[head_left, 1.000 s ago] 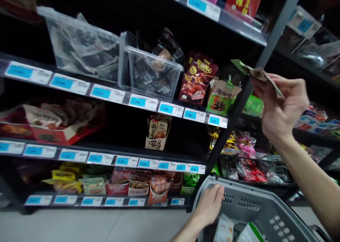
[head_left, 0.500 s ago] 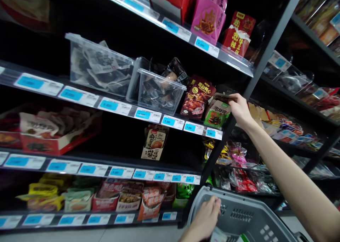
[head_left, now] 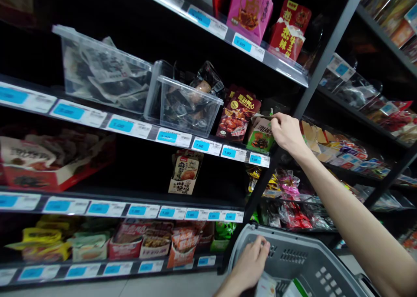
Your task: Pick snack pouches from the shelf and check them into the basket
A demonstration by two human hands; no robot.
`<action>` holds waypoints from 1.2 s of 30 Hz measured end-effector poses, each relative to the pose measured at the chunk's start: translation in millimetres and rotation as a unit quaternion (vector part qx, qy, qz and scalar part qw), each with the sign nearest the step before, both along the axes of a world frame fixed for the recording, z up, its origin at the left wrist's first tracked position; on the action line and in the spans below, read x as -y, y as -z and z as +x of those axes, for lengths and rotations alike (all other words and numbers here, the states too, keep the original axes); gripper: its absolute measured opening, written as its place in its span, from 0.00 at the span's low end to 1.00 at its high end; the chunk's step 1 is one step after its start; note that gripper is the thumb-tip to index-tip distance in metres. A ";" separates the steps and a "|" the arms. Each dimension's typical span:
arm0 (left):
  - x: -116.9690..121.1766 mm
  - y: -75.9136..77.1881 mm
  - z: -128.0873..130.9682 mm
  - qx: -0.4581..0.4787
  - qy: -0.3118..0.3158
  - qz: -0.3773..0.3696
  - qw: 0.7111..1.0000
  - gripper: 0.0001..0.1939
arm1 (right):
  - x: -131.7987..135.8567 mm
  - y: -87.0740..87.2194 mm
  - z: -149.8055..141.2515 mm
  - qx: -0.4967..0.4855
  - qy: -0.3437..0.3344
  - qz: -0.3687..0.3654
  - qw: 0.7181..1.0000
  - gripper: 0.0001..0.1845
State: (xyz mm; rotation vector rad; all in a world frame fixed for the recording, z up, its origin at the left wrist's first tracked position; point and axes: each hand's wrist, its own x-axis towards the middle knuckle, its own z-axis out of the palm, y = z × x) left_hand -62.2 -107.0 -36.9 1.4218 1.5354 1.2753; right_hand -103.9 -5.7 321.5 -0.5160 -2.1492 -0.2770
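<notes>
At the right end of the middle shelf, my right hand [head_left: 288,131] is closed at the top edge of a small green and white snack box [head_left: 261,135]. Its fingertips are partly hidden there, and whether a packet is also between them I cannot tell. A maroon snack box [head_left: 239,116] stands just to the left. Lower down, my left hand [head_left: 249,262] is closed over the near left rim of a grey shopping basket [head_left: 295,236]. Inside the basket lie a pale packet [head_left: 266,285] and a white and green package [head_left: 295,288].
Clear plastic bins [head_left: 190,108] with wrapped snacks share the middle shelf. A dark upright post [head_left: 330,55] divides this rack from the shelves at right. A beige snack box [head_left: 185,174] stands one shelf below. Several bagged snacks [head_left: 125,240] line the bottom shelf.
The view has shifted slightly, and the shelf goods sit further left and higher. My right hand stays at the green and white box, with its fingers a little lower on the edge. My left hand remains on the basket.
</notes>
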 end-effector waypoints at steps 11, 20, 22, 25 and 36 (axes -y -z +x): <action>3.2 -6.5 -1.6 0.010 0.000 0.007 1.000 0.22 | 11.5 16.4 18.4 -0.057 -0.115 0.152 0.980 0.15; -0.2 4.9 -8.0 -0.044 0.002 0.015 0.999 0.16 | 3.7 147.5 129.6 0.161 -0.125 0.222 0.953 0.15; 0.2 5.8 -9.4 -0.069 -0.006 0.023 0.997 0.15 | -8.0 187.7 153.1 0.266 -0.136 0.165 0.940 0.15; 4.1 1.3 -10.7 -0.083 0.001 0.020 0.996 0.15 | -22.7 244.7 180.1 0.365 -0.162 0.046 0.916 0.16; 7.7 2.1 -9.2 -0.127 0.013 -0.026 0.992 0.16 | -54.8 390.9 266.4 0.627 -0.059 -0.279 0.725 0.10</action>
